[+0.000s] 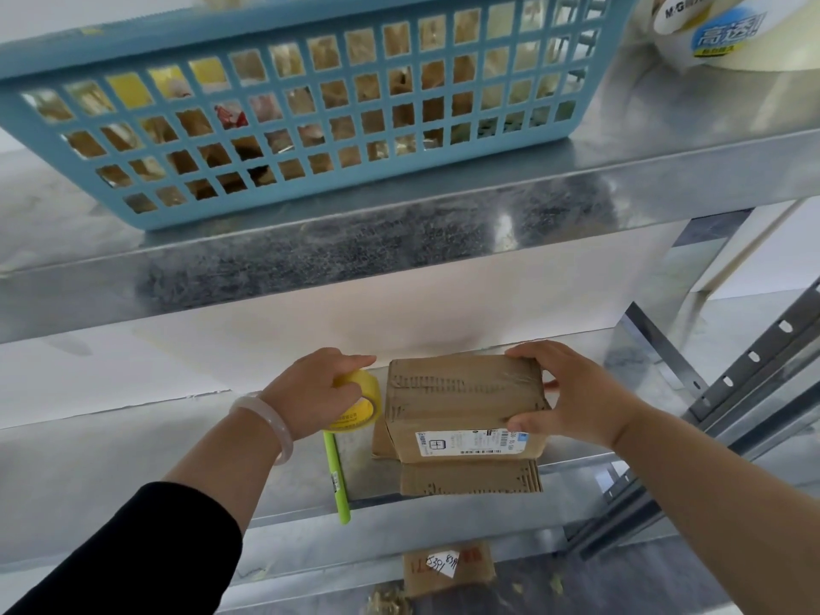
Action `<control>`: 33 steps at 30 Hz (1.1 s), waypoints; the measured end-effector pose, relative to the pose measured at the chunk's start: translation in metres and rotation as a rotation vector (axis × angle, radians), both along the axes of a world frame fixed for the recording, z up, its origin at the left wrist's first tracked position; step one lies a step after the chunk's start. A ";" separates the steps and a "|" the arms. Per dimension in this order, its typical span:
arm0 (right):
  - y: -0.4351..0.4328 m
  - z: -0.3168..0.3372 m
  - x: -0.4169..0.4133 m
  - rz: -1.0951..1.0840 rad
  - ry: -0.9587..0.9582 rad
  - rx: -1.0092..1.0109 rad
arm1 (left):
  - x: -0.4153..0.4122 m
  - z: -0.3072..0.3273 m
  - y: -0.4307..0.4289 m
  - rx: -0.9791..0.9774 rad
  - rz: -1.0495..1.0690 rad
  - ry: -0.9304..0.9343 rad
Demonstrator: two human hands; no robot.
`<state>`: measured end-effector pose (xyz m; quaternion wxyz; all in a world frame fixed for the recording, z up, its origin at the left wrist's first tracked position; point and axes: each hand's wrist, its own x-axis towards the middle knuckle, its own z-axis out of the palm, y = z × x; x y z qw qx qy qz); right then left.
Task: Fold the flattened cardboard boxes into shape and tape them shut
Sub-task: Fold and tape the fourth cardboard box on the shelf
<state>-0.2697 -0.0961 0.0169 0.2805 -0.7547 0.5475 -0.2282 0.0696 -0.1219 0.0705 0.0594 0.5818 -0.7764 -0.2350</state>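
The left hand's grip clamps a yellow tape roll. The right hand grips a barcode-labelled cardboard box. A white tape roll above reads "M&G".

The shelf lies bare at nine o'clock of the box, past the tape roll and green pen that crowd its left side. Overhead at twelve o'clock, the upper shelf with its blue basket caps the opening. Slotted posts block three o'clock. Flattened cardboard juts out at six o'clock.
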 end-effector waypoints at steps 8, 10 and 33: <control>-0.001 0.000 0.001 0.001 -0.001 0.011 | 0.000 -0.002 -0.005 0.001 0.013 0.000; -0.001 0.000 0.001 0.002 -0.004 0.016 | -0.001 -0.002 -0.006 0.012 0.015 -0.010; 0.020 -0.008 0.009 0.071 0.122 0.075 | -0.007 -0.011 -0.002 0.012 0.054 0.012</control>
